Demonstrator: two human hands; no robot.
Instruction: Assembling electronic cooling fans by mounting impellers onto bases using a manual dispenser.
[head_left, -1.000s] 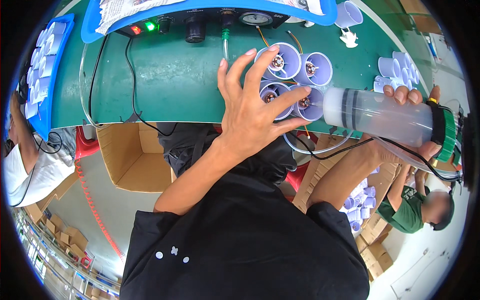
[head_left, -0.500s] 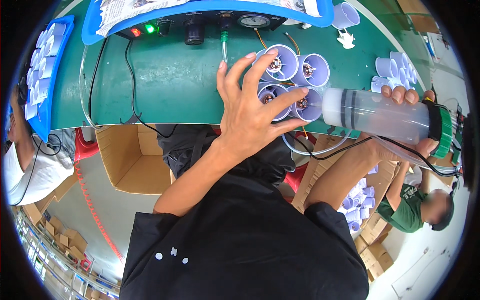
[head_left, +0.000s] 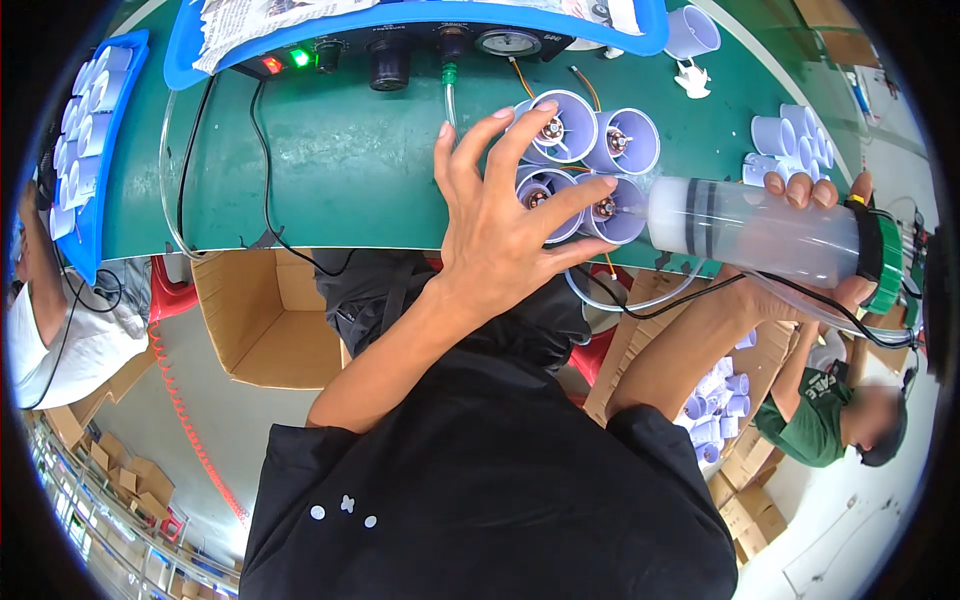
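Four lilac plastic cups stand clustered at the bench's near edge, with small copper-coloured motor parts inside. My left hand (head_left: 490, 210) reaches over them with its fingers spread. Its thumb and index finger span the opening of the near right cup (head_left: 628, 228), bracing it, while another fingertip touches the rim of the far left cup (head_left: 578, 130). My right hand (head_left: 805, 192) is wrapped round a large clear dispensing syringe (head_left: 770, 230) with a green cap, lying nearly level. The syringe's thin tip points left into the near right cup, at the motor part.
A black control box (head_left: 420, 50) with lit buttons and a gauge sits under a blue tray (head_left: 400, 18). More cups stand at right and in a blue tray (head_left: 112, 165) at left. Tubing and cables hang over the edge. Cardboard boxes (head_left: 265, 320) and co-workers are nearby.
The syringe has shifted very slightly to the right. My left hand and the cups look unmoved.
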